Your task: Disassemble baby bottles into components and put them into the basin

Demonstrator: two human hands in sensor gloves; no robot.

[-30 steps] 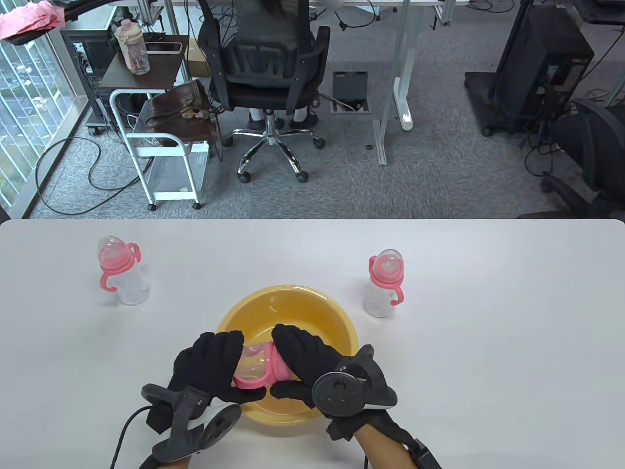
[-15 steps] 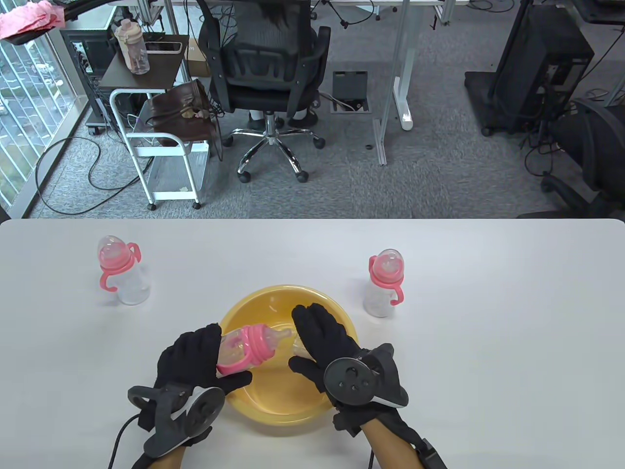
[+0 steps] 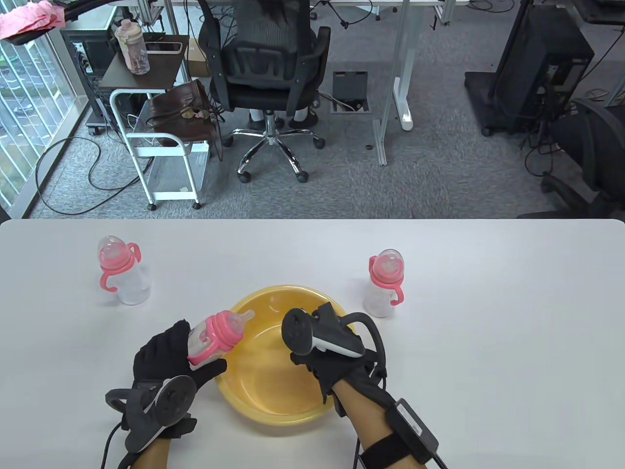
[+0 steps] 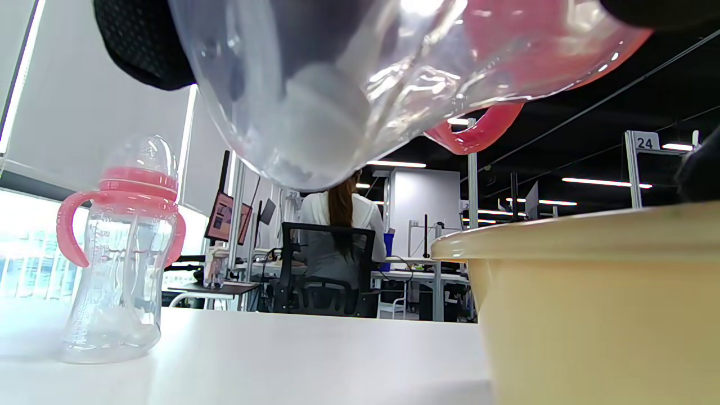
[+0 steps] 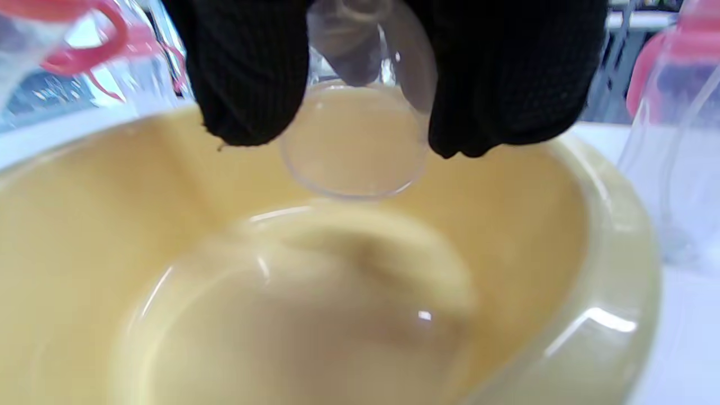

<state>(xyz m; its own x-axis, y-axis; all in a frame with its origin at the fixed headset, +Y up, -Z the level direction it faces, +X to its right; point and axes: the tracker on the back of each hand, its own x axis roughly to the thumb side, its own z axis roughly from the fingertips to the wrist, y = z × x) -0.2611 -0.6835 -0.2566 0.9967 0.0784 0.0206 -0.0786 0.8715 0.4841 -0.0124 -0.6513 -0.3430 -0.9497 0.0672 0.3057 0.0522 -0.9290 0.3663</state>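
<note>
left hand (image 3: pixel 161 359) grips bottle (image 3: pixel 215 337) | right hand (image 3: pixel 337 371) over basin (image 3: pixel 244 410)

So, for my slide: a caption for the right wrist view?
Gloved fingers hold a clear cap over the yellow basin.

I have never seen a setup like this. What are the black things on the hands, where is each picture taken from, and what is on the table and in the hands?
These are a person's two hands in black sensor gloves; the round black device on each hand's back is a motion tracker, not something held.

The table view looks down from above. The other two pictures come from small cameras on the wrists, so they look low and close.

On the white table stand a yellow basin and two complete baby bottles with pink handles, one at the left and one at the right.

The left hand grips a third bottle, tilted, its nipple uncovered. The right hand pinches that bottle's clear cap over the basin, as the right wrist view shows.
</note>
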